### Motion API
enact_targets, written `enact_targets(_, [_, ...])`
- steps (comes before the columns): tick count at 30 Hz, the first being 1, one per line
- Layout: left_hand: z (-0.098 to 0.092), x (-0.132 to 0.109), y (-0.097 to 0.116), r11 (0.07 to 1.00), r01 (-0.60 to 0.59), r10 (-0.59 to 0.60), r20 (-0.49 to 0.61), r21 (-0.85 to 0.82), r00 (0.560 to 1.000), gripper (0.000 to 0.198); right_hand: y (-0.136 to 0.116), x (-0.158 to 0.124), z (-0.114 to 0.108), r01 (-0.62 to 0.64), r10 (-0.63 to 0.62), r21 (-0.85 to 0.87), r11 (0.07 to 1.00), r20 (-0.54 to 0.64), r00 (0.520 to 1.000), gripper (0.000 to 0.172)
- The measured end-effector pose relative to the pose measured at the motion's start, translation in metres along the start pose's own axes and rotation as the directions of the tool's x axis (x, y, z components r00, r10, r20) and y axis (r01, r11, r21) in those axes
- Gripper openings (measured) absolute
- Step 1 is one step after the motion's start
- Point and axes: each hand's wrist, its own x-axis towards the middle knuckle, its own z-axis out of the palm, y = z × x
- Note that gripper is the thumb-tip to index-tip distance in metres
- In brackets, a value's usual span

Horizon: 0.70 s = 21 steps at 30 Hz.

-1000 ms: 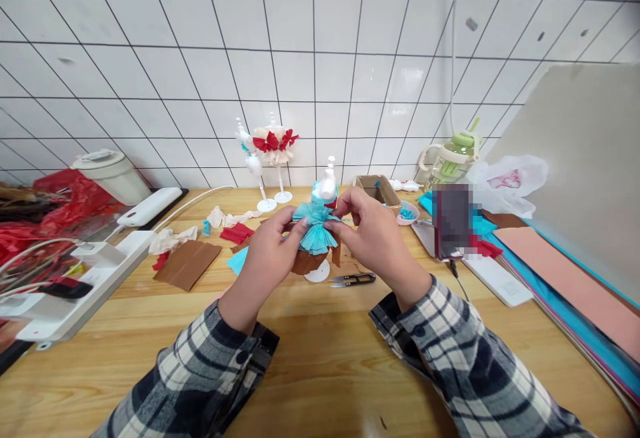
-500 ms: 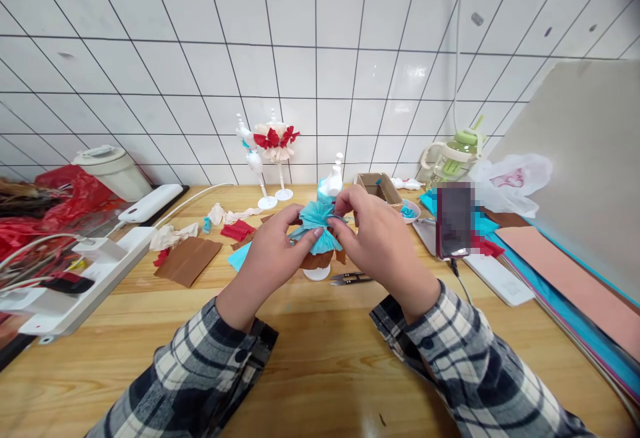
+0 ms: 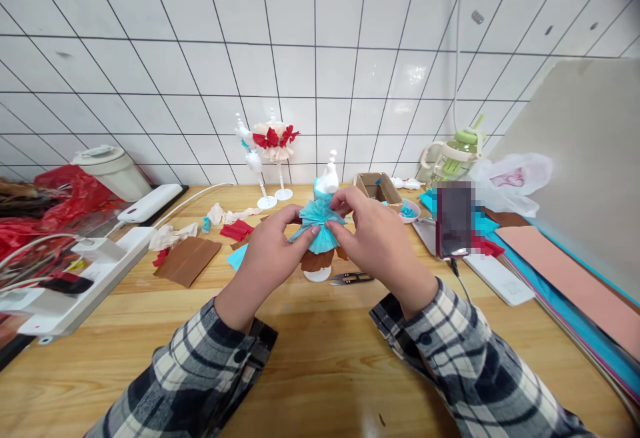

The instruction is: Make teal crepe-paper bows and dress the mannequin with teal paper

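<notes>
Between the fingers (image 3: 306, 238) is turquoise crepe paper (image 3: 321, 221); just below them, a brown paper layer (image 3: 318, 261); just above, a white dress form (image 3: 328, 180). Beyond them, scarlet bows (image 3: 269, 138) mark a cream dress (image 3: 277, 153). Nearer than the fingers, plaid sleeves (image 3: 187, 365) cross navy, grey and cream. Well right, a sheet (image 3: 565, 278) is salmon pink.

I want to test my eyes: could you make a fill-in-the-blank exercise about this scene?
1. The left hand and right hand hold ruffled paper coloured ____.
2. The bows near the tiled wall are ____.
3. The snips lie nearer the ____ hand.
4. The bottle's lid is ____.

Missing words: blue; red; right; green.
</notes>
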Motion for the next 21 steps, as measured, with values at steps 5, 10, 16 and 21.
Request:
enact_targets(5, [0.000,0.001,0.000,0.999,0.042,-0.042,-0.014,0.005,0.999,0.021,0.002,0.000,0.000,0.018,-0.020,-0.030,0.999,-0.069,0.997,0.013])
enact_targets(10, [0.001,0.001,0.000,0.999,0.038,-0.038,-0.006,0.005,0.999,0.022,0.002,0.000,0.001,0.007,-0.007,-0.012,1.000,-0.043,0.999,0.016])
enact_targets(16, [-0.003,0.002,0.000,0.999,0.032,-0.032,-0.008,-0.010,0.999,0.020,0.000,0.000,-0.015,0.060,-0.111,0.248,0.967,0.197,0.974,0.018])
enact_targets(21, [-0.009,0.004,-0.004,0.997,0.056,-0.057,0.004,0.044,0.998,0.020,0.003,-0.021,0.002,0.065,-0.236,0.336,0.940,0.499,0.834,0.015])
